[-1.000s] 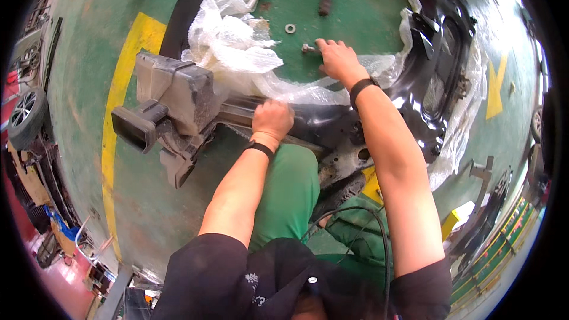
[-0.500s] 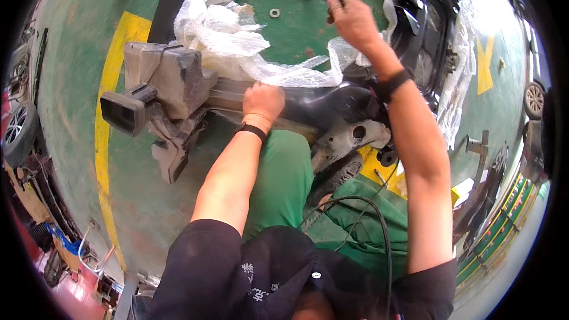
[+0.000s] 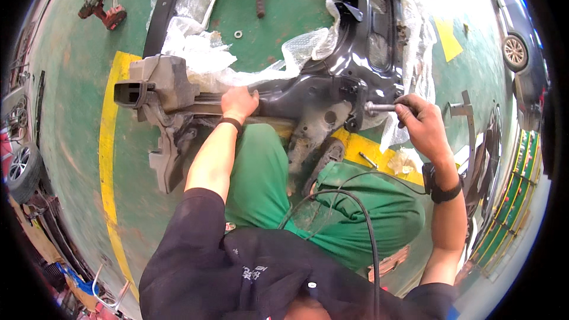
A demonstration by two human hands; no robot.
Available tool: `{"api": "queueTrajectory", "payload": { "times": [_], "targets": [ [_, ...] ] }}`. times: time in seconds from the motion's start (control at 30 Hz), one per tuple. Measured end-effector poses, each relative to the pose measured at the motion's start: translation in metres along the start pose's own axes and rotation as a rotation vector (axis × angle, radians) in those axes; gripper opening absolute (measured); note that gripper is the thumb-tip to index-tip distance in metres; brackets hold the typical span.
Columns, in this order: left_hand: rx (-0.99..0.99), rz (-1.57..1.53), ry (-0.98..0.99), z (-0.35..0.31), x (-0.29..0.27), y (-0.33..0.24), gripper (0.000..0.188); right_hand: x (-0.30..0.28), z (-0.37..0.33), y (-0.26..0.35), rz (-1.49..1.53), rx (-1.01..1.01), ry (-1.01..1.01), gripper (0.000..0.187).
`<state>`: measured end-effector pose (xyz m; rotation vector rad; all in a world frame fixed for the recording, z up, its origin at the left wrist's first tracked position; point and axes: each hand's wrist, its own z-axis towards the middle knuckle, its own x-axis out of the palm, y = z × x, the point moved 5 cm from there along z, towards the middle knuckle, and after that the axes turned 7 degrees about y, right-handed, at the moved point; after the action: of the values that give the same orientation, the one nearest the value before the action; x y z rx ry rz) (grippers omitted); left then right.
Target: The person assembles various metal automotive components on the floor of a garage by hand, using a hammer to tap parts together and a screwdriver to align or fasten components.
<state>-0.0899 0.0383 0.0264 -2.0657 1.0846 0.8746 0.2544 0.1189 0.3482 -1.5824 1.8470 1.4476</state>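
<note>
My left hand (image 3: 239, 103) is closed over the black metal beam (image 3: 278, 96) of a large car frame part, a little right of a dusty grey plastic box with a duct (image 3: 160, 80). At the frame's right end, my right hand (image 3: 424, 123) grips a short silver rod (image 3: 380, 108) with a wider round end, like a bolt or a socket; its exact kind is unclear. That round end points left and is close beside the frame; whether they touch I cannot tell. Below the beam sits a worn grey metal arm (image 3: 320, 121) with a round hole.
Bubble wrap (image 3: 308, 50) lies around the frame. On the green floor are a hammer (image 3: 260, 0), a metal ring (image 3: 237, 34) and a red and black power tool (image 3: 106, 12). A black cable (image 3: 370, 225) crosses my green trousers. A dark car (image 3: 512, 29) stands at the right.
My right hand has come back from above the floor beyond the beam to the frame's right end, still holding the silver rod. My left hand stays on the beam. The head view has shifted.
</note>
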Motion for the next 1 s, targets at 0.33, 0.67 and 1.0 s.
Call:
{"api": "queueTrajectory", "payload": {
  "times": [0.33, 0.67, 1.0],
  "targets": [
    [0.295, -0.588, 0.088, -0.04, -0.067, -0.047, 0.053, 0.03, -0.05, 0.003, 0.361, -0.009, -0.183, 0.02],
    [0.98, -0.807, 0.152, -0.162, -0.098, -0.169, 0.032, 0.057, -0.018, 0.018, 0.421, -0.122, -0.108, 0.018],
    [0.93, -0.609, 0.107, -0.149, -0.106, -0.158, 0.02, 0.066, -0.007, 0.02, 0.411, -0.142, 0.017, 0.02]
  ]
}}
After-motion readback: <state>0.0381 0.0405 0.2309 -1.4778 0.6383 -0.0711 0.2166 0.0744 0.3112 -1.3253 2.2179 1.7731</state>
